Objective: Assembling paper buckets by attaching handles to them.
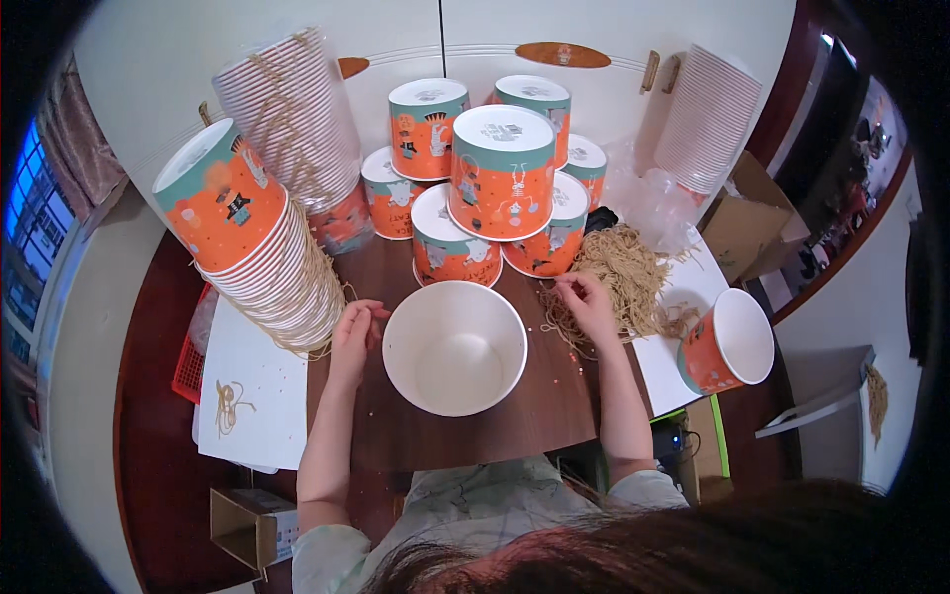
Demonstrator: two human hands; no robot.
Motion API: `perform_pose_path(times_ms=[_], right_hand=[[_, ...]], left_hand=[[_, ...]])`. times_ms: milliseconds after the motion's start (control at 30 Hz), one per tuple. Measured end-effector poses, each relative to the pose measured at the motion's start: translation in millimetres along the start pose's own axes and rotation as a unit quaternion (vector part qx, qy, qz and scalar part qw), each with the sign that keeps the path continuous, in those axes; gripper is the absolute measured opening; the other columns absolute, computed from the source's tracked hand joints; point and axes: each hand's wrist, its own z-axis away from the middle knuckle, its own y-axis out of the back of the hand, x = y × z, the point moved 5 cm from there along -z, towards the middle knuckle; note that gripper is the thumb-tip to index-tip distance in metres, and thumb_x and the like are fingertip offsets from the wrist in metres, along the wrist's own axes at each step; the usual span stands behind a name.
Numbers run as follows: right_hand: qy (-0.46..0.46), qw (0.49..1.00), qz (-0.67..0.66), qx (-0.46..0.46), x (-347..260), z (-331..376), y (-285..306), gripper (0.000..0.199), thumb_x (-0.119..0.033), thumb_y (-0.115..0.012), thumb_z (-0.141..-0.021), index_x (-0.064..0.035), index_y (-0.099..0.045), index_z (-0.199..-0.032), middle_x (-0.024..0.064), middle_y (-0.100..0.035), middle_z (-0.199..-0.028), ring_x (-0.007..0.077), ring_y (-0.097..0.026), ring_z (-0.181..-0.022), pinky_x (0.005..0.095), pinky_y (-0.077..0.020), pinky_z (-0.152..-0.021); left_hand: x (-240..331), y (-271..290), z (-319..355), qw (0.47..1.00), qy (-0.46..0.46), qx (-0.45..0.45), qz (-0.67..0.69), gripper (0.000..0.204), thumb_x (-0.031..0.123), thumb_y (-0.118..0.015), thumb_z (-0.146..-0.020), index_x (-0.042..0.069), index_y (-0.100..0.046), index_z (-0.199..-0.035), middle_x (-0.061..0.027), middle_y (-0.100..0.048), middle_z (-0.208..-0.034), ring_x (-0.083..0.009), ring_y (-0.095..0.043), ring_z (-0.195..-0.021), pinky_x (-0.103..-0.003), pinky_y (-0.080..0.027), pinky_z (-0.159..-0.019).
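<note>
Hands worked apart: my left hand (353, 332), loosely curled and empty, steadied the open white paper bucket (454, 347), so my right hand (584, 297) could pinch tan string (625, 272).

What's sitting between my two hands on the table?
In the head view, an open white paper bucket stands between the left hand and the right hand.
</note>
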Motion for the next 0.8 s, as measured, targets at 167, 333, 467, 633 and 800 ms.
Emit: perform_pose_path(times_ms=[167,333,467,633,800], right_hand=[[0.147,0.92,0.358,0.059,-31.8,7.3,-17.1,0.016,-0.013,-0.065,-0.068,-0.0064,-0.063,-0.083,0.0065,-0.055,-0.083,0.0263,-0.05,-0.088,0.0362,-0.0394,-0.073],[0.185,0.858,0.475,0.07,-25.8,5.8,-27.7,0.013,-0.017,-0.066,-0.067,-0.0105,-0.066,-0.078,0.0021,-0.056,-0.089,0.0239,-0.047,-0.093,0.0377,-0.0344,-0.076],[0.182,0.907,0.362,0.114,-44.9,2.1,-24.4,0.007,-0.016,-0.065,-0.07,-0.0117,-0.066,-0.076,-0.0003,-0.059,-0.088,0.022,-0.049,-0.092,0.037,-0.0333,-0.077],[0.25,0.893,0.34,0.155,-92.3,-18.4,-0.7,0.004,-0.012,-0.063,-0.071,-0.0094,-0.063,-0.074,0.0042,-0.058,-0.079,0.0237,-0.05,-0.087,0.038,-0.0345,-0.076],[0.227,0.936,0.173,0.208,-153.1,-59.7,34.5,0.006,-0.009,-0.058,-0.079,-0.0037,-0.061,-0.079,0.0065,-0.06,-0.079,0.0208,-0.054,-0.075,0.0299,-0.041,-0.071]], left_hand=[[-13.2,-8.6,7.5,0.998,0.035,0.032,0.045,0.023,0.021,-0.042,-0.092,0.003,-0.054,-0.097,-0.0017,-0.059,-0.085,-0.0031,-0.045,-0.063,-0.018,-0.036,-0.055],[-22.8,-7.0,11.6,0.999,0.045,-0.004,0.029,0.024,0.02,-0.044,-0.09,0.002,-0.054,-0.101,0.0001,-0.057,-0.084,-0.0059,-0.051,-0.072,-0.018,-0.039,-0.064],[-17.4,-10.1,15.6,0.996,-0.03,-0.078,0.033,0.032,0.021,-0.051,-0.084,0.004,-0.049,-0.111,0.0016,-0.056,-0.092,-0.0046,-0.05,-0.076,-0.018,-0.038,-0.062],[-0.5,-18.9,19.4,0.989,-0.042,-0.13,0.047,0.045,0.022,-0.058,-0.079,0.003,-0.044,-0.117,-0.0022,-0.055,-0.101,-0.0105,-0.052,-0.09,-0.024,-0.041,-0.078],[-7.2,-17.0,20.5,0.987,-0.051,-0.14,0.066,0.047,0.019,-0.06,-0.077,0.003,-0.043,-0.117,-0.0045,-0.053,-0.106,-0.0142,-0.051,-0.1,-0.028,-0.04,-0.086]])
